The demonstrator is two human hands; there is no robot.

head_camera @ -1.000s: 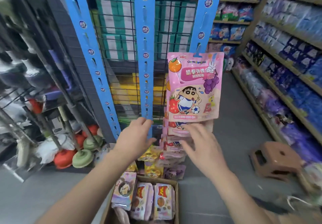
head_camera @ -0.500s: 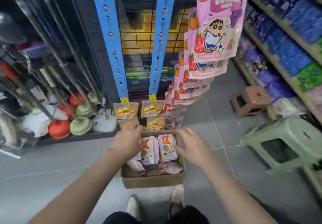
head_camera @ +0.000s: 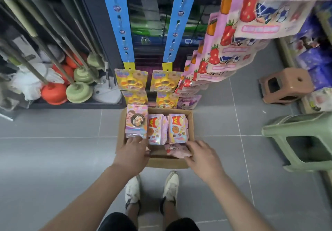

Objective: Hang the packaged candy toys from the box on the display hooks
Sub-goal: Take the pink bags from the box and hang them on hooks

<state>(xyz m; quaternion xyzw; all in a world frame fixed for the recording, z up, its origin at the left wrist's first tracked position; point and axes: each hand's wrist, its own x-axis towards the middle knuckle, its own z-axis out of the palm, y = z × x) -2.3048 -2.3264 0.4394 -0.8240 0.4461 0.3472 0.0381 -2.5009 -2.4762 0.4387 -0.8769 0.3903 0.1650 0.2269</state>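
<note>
Dropping from the display, both hands have reached the box (head_camera: 167,163). The left hand (head_camera: 132,152) is at its left side, fingertips on the portrait packet (head_camera: 136,121), grip unclear. The right hand (head_camera: 203,156) hovers over its near right corner, fingers spread and empty. The next pick is probably starting.

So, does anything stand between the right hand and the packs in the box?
Nothing visible does. The box is open on top, and the right hand is right at a loose pink pack in its near corner.
</note>
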